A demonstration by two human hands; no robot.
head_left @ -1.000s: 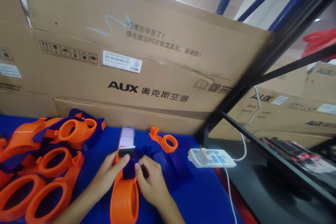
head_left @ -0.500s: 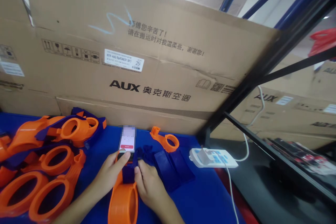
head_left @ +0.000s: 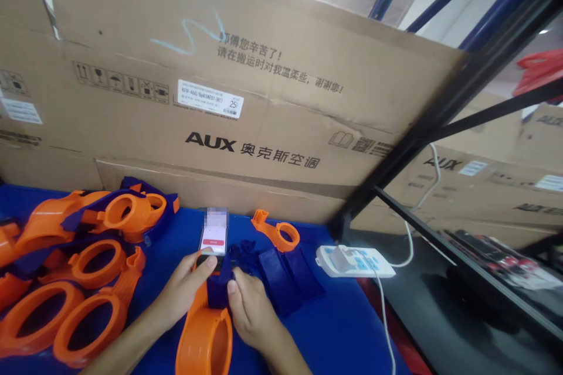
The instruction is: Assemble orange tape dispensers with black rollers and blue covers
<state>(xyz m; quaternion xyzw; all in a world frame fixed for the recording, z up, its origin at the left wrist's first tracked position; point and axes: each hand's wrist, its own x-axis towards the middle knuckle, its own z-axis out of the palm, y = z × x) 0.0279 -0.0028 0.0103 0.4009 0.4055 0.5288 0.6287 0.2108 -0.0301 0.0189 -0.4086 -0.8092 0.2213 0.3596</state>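
Note:
My left hand (head_left: 187, 282) is closed on the head end of an orange tape dispenser (head_left: 199, 334), its thumb pressed on top near a dark strip. The dispenser's wide ring points down toward me. At the head sits a dark blue plastic piece (head_left: 217, 293), gripped from the right by my right hand (head_left: 254, 309), thumb along its side. My fingers hide how the two parts meet. Just beyond my left hand lies a phone (head_left: 214, 241) with a lit screen. More blue pieces (head_left: 288, 281) lie right of my hands, with another orange dispenser (head_left: 281, 237) behind them.
Several orange dispensers (head_left: 90, 325), some with blue parts, are heaped at the left of the blue tabletop (head_left: 334, 328). A large cardboard box (head_left: 264, 111) stands along the back. To the right are a white power strip (head_left: 355, 262) with cables and a black metal frame (head_left: 396, 155).
The dispenser's ring end has swung slightly left, and the blue piece at its head has tilted a little. Both hands keep their grip. The view has shifted slightly.

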